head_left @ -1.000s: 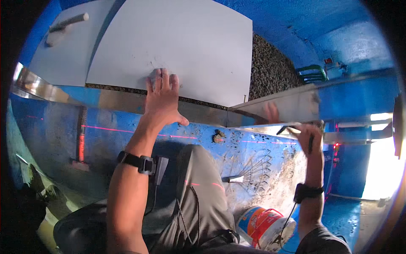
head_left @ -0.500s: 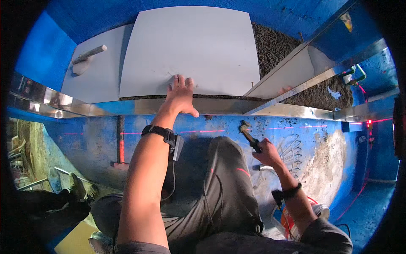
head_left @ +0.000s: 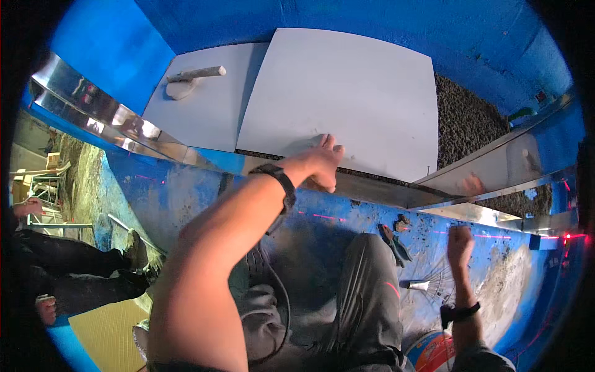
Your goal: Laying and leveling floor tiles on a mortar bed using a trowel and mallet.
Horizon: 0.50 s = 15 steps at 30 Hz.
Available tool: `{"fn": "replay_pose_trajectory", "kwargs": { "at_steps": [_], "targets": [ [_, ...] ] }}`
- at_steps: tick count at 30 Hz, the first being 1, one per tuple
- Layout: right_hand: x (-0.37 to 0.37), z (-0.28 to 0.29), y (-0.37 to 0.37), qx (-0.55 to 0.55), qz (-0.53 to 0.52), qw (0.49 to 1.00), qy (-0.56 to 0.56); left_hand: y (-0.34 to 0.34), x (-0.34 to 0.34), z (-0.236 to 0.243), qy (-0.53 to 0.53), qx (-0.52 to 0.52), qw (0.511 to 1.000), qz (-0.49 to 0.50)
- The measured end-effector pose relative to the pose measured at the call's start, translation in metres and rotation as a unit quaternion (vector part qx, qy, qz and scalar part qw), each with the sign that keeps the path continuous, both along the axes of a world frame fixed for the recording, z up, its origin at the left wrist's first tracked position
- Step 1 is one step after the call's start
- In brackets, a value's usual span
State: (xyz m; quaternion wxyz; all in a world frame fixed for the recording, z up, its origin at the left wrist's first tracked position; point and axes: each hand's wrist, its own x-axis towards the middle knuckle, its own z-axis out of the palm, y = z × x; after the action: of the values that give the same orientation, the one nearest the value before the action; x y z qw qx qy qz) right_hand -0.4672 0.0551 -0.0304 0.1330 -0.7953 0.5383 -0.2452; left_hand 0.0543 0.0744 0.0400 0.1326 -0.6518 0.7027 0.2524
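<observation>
Steadying seems in hand: the white panel point(head_left: 347, 93), laid over dark grit point(head_left: 468, 118), is touched by the spread left hand point(head_left: 320, 164); the right hand point(head_left: 459, 245) is curled, well apart. Even pressure is probably needed next.

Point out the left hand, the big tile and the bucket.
Left hand point(head_left: 318, 163): head view, back of the hand.
Big tile point(head_left: 343, 99): head view, bare middle.
Bucket point(head_left: 432, 353): head view, orange side.

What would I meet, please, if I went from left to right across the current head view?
Yellowish sheet → pale tool with a rod-like handle → the person's left hand → dark-handled tool → the right hand → bright red light spot.
</observation>
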Motion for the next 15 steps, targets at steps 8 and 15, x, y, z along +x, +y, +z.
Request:
{"fn": "replay_pose_trajectory", "kwargs": {
  "at_steps": [8, 15],
  "targets": [
    [0.088, 0.021, -0.217, 0.1, 0.021, 0.985, -0.138, 0.003, 0.022, 0.003, 0.094, 0.003, 0.996, 0.006],
    [0.163, -0.011, -0.323, 0.052, -0.025, 0.997, -0.057, 0.007, 0.048, 0.009, 0.075, -0.02, 0.992, -0.104]
  ]
}}
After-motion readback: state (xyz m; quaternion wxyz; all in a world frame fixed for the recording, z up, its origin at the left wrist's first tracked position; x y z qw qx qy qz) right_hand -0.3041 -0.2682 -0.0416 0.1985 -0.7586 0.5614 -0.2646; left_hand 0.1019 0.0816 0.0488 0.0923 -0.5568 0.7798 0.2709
